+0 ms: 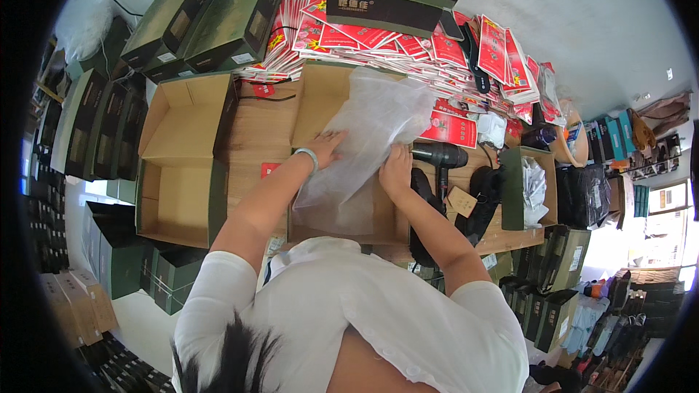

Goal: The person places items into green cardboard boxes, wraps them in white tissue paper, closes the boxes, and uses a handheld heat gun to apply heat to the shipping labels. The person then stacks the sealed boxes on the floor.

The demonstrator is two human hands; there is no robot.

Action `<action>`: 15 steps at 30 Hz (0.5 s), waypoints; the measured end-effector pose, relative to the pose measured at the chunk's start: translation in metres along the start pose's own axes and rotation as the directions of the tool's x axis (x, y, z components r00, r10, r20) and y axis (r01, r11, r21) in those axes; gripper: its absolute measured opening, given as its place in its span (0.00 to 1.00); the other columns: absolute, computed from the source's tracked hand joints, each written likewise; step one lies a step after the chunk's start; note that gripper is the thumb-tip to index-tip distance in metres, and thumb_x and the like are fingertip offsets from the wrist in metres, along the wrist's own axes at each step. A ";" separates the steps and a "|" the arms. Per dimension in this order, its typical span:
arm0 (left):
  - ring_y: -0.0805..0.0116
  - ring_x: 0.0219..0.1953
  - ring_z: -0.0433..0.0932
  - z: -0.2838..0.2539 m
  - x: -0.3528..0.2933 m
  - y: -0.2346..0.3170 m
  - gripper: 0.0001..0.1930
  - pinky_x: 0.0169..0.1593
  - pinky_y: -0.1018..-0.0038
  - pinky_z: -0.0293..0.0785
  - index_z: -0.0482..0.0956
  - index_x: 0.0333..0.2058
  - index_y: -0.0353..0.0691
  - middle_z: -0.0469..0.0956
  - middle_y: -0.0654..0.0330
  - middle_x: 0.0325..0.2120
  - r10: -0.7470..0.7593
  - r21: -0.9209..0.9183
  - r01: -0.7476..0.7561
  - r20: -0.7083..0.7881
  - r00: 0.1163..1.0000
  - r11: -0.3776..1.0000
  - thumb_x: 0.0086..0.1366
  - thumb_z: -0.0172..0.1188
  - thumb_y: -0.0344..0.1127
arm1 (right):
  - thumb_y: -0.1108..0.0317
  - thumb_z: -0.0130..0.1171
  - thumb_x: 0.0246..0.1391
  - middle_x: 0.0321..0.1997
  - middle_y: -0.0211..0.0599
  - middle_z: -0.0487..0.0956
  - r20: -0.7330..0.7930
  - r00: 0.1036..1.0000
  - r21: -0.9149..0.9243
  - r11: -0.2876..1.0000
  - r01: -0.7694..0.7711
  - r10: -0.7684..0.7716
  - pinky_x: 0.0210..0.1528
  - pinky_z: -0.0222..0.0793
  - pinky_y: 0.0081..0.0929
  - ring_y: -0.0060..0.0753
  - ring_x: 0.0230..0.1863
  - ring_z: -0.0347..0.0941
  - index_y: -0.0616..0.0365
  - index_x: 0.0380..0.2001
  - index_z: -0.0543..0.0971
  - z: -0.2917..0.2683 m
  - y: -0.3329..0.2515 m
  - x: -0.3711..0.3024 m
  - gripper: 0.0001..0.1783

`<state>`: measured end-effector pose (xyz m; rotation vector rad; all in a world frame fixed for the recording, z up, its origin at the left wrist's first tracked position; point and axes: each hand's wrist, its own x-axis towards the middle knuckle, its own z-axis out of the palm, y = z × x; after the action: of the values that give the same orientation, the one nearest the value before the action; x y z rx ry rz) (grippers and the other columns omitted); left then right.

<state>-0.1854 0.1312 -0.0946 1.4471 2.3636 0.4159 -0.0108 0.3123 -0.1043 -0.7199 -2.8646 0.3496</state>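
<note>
A translucent white plastic sheet (364, 127) lies spread over an open green-and-brown shoebox (312, 94) in front of me. My left hand (328, 148) rests on the sheet's left part, its fingers stretched out. At the sheet's right edge, beside the box's right wall, my right hand (397, 169) has its fingers pressed together on the sheet. Its fingertips are partly hidden. Just right of it lie a black hair dryer (441, 156) and a pair of black shoes (482, 195), with a small tan card (461, 202) by them.
Another open shoebox (182, 200) stands at the left. Closed shoeboxes (233, 25) are stacked at the far left and far middle (386, 11). Red printed packets (393, 44) are heaped along the back. A green box (514, 189) with a crumpled white bag stands at the right.
</note>
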 end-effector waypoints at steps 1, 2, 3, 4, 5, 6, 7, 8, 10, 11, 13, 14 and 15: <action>0.52 0.67 0.59 0.000 0.002 -0.001 0.32 0.70 0.58 0.49 0.54 0.67 0.47 0.61 0.54 0.65 -0.015 0.007 0.014 0.074 0.997 1.000 0.69 0.52 0.48 | 0.68 0.64 0.47 0.66 0.58 0.59 0.020 1.000 0.011 1.000 0.009 -0.009 0.70 0.46 0.56 0.60 0.70 0.50 0.66 0.60 0.58 0.002 0.003 0.001 0.39; 0.53 0.67 0.59 -0.001 0.003 -0.003 0.31 0.69 0.57 0.49 0.54 0.67 0.48 0.61 0.54 0.65 -0.058 0.019 0.057 0.086 0.995 0.998 0.69 0.49 0.51 | 0.68 0.64 0.47 0.67 0.56 0.59 0.039 0.999 0.023 1.000 0.018 -0.019 0.70 0.45 0.56 0.60 0.70 0.50 0.65 0.61 0.58 0.004 0.007 0.002 0.40; 0.53 0.67 0.59 -0.016 -0.002 0.007 0.31 0.69 0.57 0.49 0.55 0.67 0.49 0.62 0.55 0.65 -0.100 0.031 0.097 0.107 0.989 0.995 0.70 0.47 0.53 | 0.68 0.64 0.46 0.67 0.54 0.60 0.064 0.998 0.037 0.999 0.019 -0.021 0.70 0.45 0.56 0.59 0.71 0.50 0.64 0.61 0.58 0.001 0.006 0.001 0.40; 0.54 0.67 0.60 -0.028 -0.010 0.012 0.31 0.69 0.57 0.49 0.56 0.67 0.49 0.62 0.55 0.65 -0.152 0.047 0.147 0.126 0.980 0.988 0.70 0.44 0.56 | 0.68 0.64 0.46 0.67 0.52 0.60 0.083 0.996 -0.037 0.999 0.025 -0.022 0.69 0.44 0.57 0.58 0.71 0.49 0.63 0.62 0.58 0.000 0.003 0.001 0.40; 0.54 0.67 0.60 -0.031 -0.016 0.010 0.31 0.69 0.56 0.49 0.56 0.67 0.49 0.62 0.55 0.65 -0.189 0.134 0.172 0.130 0.973 0.976 0.71 0.42 0.57 | 0.68 0.64 0.46 0.67 0.50 0.61 0.103 0.994 -0.112 0.993 0.034 -0.022 0.69 0.43 0.57 0.57 0.71 0.49 0.62 0.62 0.58 -0.002 0.000 0.002 0.41; 0.54 0.67 0.60 -0.035 -0.022 0.004 0.31 0.69 0.55 0.49 0.57 0.67 0.50 0.62 0.55 0.65 -0.227 0.221 0.195 0.131 0.965 0.956 0.71 0.40 0.58 | 0.68 0.64 0.46 0.67 0.47 0.61 0.121 0.992 -0.184 0.982 0.044 -0.022 0.69 0.42 0.57 0.56 0.72 0.49 0.61 0.63 0.58 -0.001 -0.002 0.003 0.41; 0.55 0.67 0.61 -0.036 -0.027 -0.002 0.32 0.69 0.55 0.50 0.58 0.66 0.50 0.62 0.55 0.65 -0.263 0.306 0.214 0.130 0.956 0.928 0.71 0.38 0.60 | 0.67 0.63 0.46 0.67 0.46 0.62 0.130 0.991 -0.222 0.973 0.066 -0.038 0.69 0.41 0.58 0.55 0.72 0.47 0.61 0.63 0.58 0.002 -0.001 0.004 0.42; 0.55 0.67 0.61 -0.032 -0.030 -0.010 0.32 0.68 0.54 0.49 0.59 0.66 0.50 0.62 0.56 0.65 -0.270 0.287 0.222 0.138 0.953 0.932 0.71 0.38 0.60 | 0.67 0.63 0.46 0.67 0.45 0.62 0.140 0.989 -0.258 0.962 0.088 -0.053 0.69 0.41 0.58 0.54 0.73 0.46 0.60 0.64 0.57 0.005 0.002 0.005 0.42; 0.55 0.66 0.61 -0.024 -0.031 -0.023 0.32 0.68 0.51 0.49 0.60 0.66 0.50 0.62 0.56 0.65 -0.283 0.243 0.243 0.146 0.948 0.939 0.71 0.36 0.61 | 0.67 0.61 0.46 0.68 0.43 0.62 0.162 0.979 -0.372 0.912 0.174 -0.121 0.69 0.39 0.60 0.53 0.75 0.42 0.58 0.65 0.56 0.006 0.011 0.015 0.43; 0.53 0.67 0.60 -0.020 -0.026 -0.026 0.32 0.69 0.51 0.48 0.60 0.66 0.49 0.62 0.56 0.66 -0.306 0.251 0.263 0.152 0.940 0.932 0.71 0.36 0.61 | 0.66 0.61 0.46 0.68 0.43 0.62 0.210 0.971 -0.371 0.909 0.189 -0.116 0.69 0.38 0.60 0.53 0.75 0.41 0.57 0.66 0.56 0.006 0.016 0.022 0.44; 0.51 0.67 0.60 -0.019 -0.013 -0.020 0.32 0.69 0.51 0.46 0.59 0.67 0.49 0.60 0.55 0.66 -0.353 0.262 0.305 0.161 0.922 0.915 0.71 0.35 0.61 | 0.64 0.62 0.46 0.68 0.43 0.62 0.306 0.946 -0.371 0.901 0.224 -0.109 0.70 0.36 0.61 0.53 0.75 0.39 0.54 0.68 0.54 -0.007 0.019 0.037 0.46; 0.49 0.67 0.58 -0.021 -0.008 -0.016 0.33 0.70 0.52 0.45 0.58 0.67 0.49 0.59 0.54 0.67 -0.364 0.258 0.311 0.189 0.912 0.915 0.71 0.35 0.61 | 0.64 0.61 0.45 0.69 0.45 0.61 0.334 0.934 -0.286 0.930 0.230 -0.128 0.71 0.31 0.63 0.55 0.76 0.37 0.50 0.69 0.52 -0.011 0.024 0.046 0.48; 0.48 0.68 0.57 -0.035 -0.002 -0.005 0.33 0.70 0.53 0.44 0.57 0.67 0.49 0.57 0.54 0.68 -0.367 0.257 0.310 0.215 0.905 0.915 0.71 0.34 0.60 | 0.64 0.61 0.45 0.69 0.45 0.61 0.400 0.912 -0.287 0.932 0.223 -0.095 0.71 0.30 0.64 0.55 0.76 0.37 0.50 0.70 0.52 -0.017 0.025 0.057 0.48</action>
<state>-0.2034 0.1252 -0.0652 1.0555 2.4298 -0.1217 -0.0450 0.3645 -0.0887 -0.4978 -3.3763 -0.0215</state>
